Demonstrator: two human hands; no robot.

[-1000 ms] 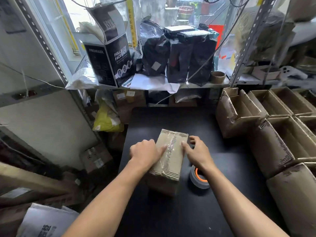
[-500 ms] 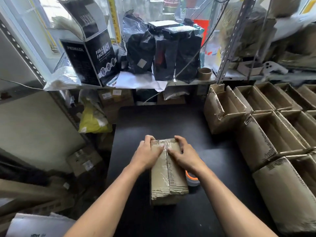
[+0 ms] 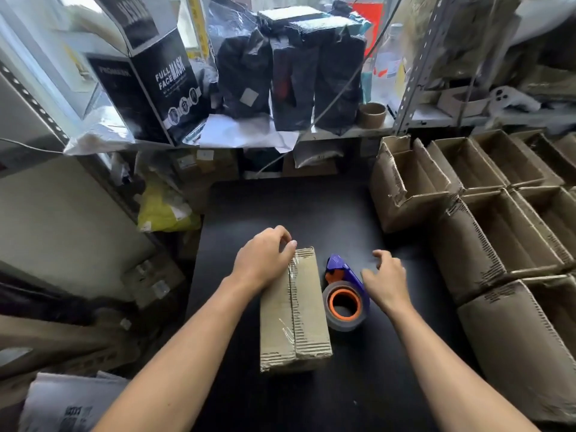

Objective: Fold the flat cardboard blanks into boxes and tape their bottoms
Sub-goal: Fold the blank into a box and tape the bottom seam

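A black table fills the middle of the view. Along its right side stands a cluster of open cardboard boxes, packed side by side with their openings facing up. Behind the table runs a shelf carrying a black carton printed "FULL FACE MASK", several black bags standing upright, and a small cardboard ring. To the left of the table, lower down, lies a yellow bag.

Near the front centre of the table sits the folded box, its closed flaps facing up – a strip of clear tape runs along the seam between them. Just beside it on the right, close to touching, lies a tape dispenser with a purple body and a roll on an orange core.

The left hand rests on the far left corner of the box, fingers curled over its far edge. The right hand hovers above the table just right of the dispenser – fingers loosely spread, holding nothing.
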